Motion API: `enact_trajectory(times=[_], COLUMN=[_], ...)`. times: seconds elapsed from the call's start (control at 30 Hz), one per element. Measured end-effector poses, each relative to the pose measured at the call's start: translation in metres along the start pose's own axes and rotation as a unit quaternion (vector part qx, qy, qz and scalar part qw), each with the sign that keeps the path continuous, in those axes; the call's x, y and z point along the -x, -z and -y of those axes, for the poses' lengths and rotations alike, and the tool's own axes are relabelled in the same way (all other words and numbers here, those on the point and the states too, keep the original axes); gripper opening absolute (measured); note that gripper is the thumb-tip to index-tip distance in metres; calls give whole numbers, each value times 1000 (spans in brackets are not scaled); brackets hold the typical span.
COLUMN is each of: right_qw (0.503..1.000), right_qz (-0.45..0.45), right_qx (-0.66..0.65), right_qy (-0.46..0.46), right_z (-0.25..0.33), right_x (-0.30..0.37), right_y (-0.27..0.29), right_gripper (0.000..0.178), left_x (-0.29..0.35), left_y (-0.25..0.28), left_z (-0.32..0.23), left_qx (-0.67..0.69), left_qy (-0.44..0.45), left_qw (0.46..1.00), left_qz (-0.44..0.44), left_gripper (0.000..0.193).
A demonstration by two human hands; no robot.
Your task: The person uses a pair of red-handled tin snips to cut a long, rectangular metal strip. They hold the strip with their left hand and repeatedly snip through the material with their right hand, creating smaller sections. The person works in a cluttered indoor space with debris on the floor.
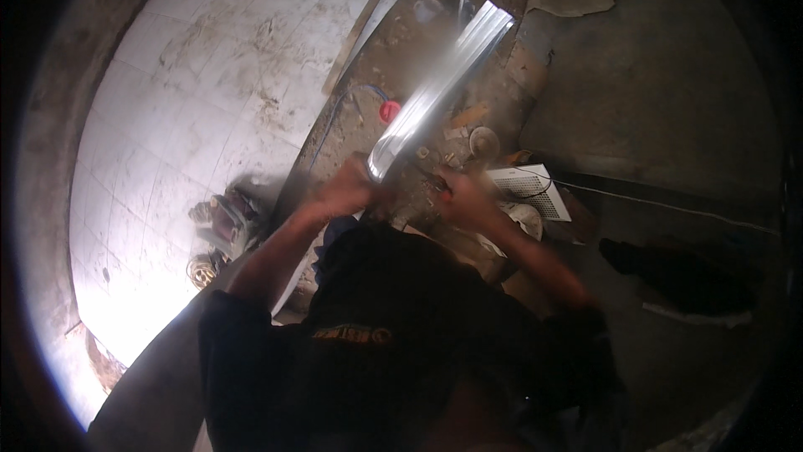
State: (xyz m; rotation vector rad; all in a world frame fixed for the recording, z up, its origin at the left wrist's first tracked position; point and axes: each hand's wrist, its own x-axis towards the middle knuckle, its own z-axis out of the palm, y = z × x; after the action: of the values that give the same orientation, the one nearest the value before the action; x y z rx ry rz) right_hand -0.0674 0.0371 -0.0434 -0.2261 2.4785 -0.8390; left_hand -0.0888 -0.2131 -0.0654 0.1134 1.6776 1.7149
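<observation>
A long, shiny metal channel (447,80) slants up and away to the right, its near end at my left hand (345,190). The fingers of that hand are closed around the near end. Just to the right, my right hand (467,201) is closed on a small red-handled hand tool (442,191). The tool's dark front part points toward the channel's near end, but blur and shadow hide its exact kind. I cannot tell whether the tool touches the metal.
Pale tiled flooring (201,76) lies left, with a power tool (232,222) on it. A red round object (390,112) with a blue cord sits beyond my hands. A white perforated panel (535,191) and a round pale container (483,143) stand right, near scattered debris. Dark cloth (677,272) lies further right.
</observation>
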Motion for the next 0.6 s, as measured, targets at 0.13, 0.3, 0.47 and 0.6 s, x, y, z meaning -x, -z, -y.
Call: enact_trajectory(times=[0.13, 0.3, 0.47, 0.6], right_qw=[997, 995, 990, 961], right_qz=[-12, -77, -114, -224], right_qx=[76, 68, 82, 146], right_qy=[-19, 11, -6, 67], right_z=[-18, -39, -24, -99], right_x=[-5, -12, -6, 9], right_y=[2, -19, -35, -87], right_gripper=[32, 31, 26, 30], left_x=[-21, -2, 7, -32], left_y=[-14, -21, -12, -16], left_z=[32, 6, -5, -18], left_qx=[-214, -182, -242, -344], left_qy=[-31, 0, -4, -77], left_qw=[968, 975, 963, 935], left_qz=[-124, -130, -120, -26], left_gripper=[30, 37, 39, 39])
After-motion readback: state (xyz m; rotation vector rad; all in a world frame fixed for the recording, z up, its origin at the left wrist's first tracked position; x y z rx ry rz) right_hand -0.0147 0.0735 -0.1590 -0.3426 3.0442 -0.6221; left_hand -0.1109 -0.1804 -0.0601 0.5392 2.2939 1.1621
